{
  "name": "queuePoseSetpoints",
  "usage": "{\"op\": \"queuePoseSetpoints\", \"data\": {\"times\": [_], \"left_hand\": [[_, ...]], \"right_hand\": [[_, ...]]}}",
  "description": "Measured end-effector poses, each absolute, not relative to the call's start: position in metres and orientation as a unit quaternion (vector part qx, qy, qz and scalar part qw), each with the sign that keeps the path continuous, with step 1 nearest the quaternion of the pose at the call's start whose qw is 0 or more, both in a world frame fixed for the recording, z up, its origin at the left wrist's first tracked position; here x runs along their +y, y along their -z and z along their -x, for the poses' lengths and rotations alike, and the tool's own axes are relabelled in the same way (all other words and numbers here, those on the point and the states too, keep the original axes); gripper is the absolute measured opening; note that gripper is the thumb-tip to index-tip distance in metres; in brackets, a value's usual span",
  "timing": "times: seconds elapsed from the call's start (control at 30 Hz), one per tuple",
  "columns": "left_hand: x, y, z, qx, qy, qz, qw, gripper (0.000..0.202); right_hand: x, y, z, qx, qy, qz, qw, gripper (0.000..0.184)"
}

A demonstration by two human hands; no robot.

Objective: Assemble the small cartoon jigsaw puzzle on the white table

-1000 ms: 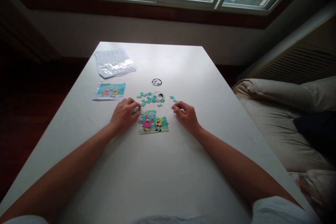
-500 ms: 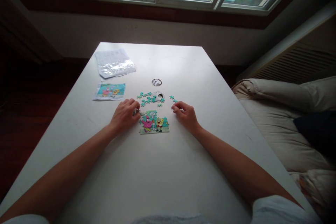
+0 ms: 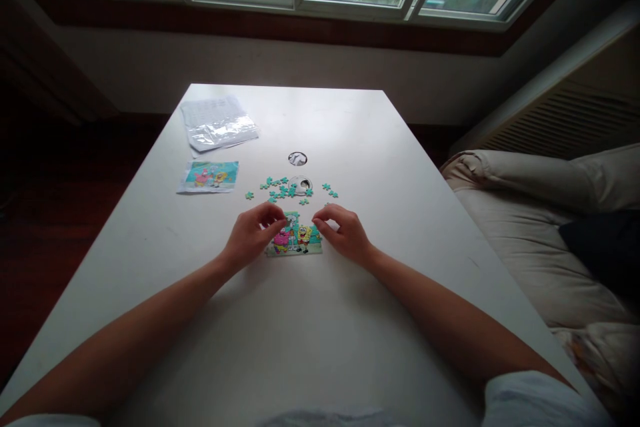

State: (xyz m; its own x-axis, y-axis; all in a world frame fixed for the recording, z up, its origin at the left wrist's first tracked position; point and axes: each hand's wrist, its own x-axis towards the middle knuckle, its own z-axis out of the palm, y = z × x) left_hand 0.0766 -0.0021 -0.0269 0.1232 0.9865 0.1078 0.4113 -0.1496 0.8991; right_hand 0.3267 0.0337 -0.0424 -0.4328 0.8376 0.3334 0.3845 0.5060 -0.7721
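Observation:
A partly assembled jigsaw puzzle (image 3: pixel 301 240) with cartoon figures lies flat on the white table. My left hand (image 3: pixel 254 232) reaches over its left side and covers part of it, thumb and forefinger brought together above the upper edge. At the upper right corner, my right hand (image 3: pixel 345 235) holds its thumb and fingertips in a pinch. Whatever sits between the fingertips of either hand is too small to make out. Behind the hands lie several loose turquoise puzzle pieces (image 3: pixel 283 193), and one single piece (image 3: pixel 249 195) rests apart to the left.
A printed picture sheet (image 3: pixel 210 176) of the same cartoon lies left of the pieces. Farther back is a clear plastic bag (image 3: pixel 220 123) on papers. Two round fittings, one a cut-out (image 3: pixel 297 159), are set in the table. A beige sofa (image 3: pixel 530 233) stands at right.
My left hand has moved right, over the puzzle's left part, uncovering a loose piece behind it. My right hand has shifted left and slightly nearer to me, to the puzzle's upper right corner.

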Motion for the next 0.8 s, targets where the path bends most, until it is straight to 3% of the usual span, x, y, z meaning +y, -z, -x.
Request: {"op": "queuePoseSetpoints", "data": {"times": [0.17, 0.57, 0.8], "left_hand": [[-0.016, 0.026, -0.093, 0.520, -0.399, -0.634, 0.410, 0.019], [-0.023, 0.023, -0.099, 0.517, -0.316, -0.746, 0.277, 0.007], [-0.019, 0.029, -0.092, 0.344, -0.183, -0.907, 0.158, 0.027]], "right_hand": [[0.020, 0.032, -0.318, -0.794, -0.374, 0.338, 0.340, 0.024], [0.021, 0.034, -0.319, -0.727, -0.488, 0.379, 0.300, 0.028], [0.033, 0.024, -0.347, -0.731, -0.446, 0.472, 0.208, 0.028]]}}
